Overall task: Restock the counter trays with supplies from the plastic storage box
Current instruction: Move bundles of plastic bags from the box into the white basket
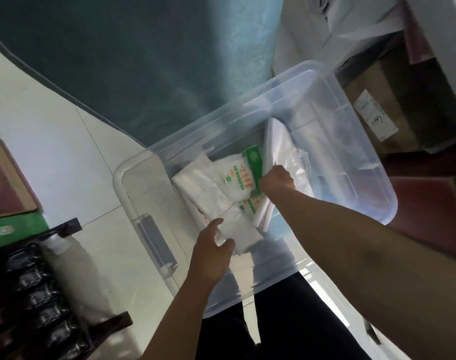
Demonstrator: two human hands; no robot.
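A person reaches both hands into the clear plastic storage box (364, 141) on the floor, at the picking-out step of the restock; the left hand (211, 252) pinches a soft, white, film-wrapped packet (203, 188) at its near end; the right hand (276, 179) is curled on a green-printed pack (243, 175) beside thin crinkled bags (297, 162); next, likely, a lift clear of the rim; no counter trays are in view.

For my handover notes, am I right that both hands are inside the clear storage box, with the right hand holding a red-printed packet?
Nearly: the head view shows both the left hand and the right hand in the storage box, but the packet has green print, not red.
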